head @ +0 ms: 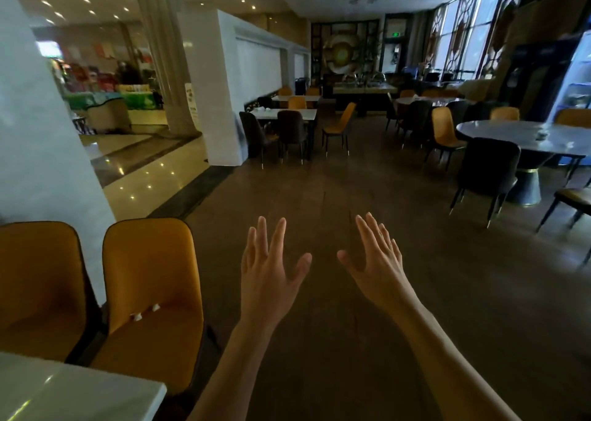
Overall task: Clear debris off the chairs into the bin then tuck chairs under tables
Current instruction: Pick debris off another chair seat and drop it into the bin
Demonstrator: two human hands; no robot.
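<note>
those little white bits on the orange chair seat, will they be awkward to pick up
The white scraps look tiny and crumpled, so probably light and soft, needing a fingertip pinch. They sit where the orange chair seat meets its back, so pushing may wedge them in.

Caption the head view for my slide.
Both hands, left and right, spread open over the dining-room floor; two white scraps lie on the nearer orange chair.

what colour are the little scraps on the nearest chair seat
White; two small scraps lie at the back of the orange chair seat, seen in the head view.

Orange chairs [150,292], white scraps [145,312], brown floor [351,196].
</note>
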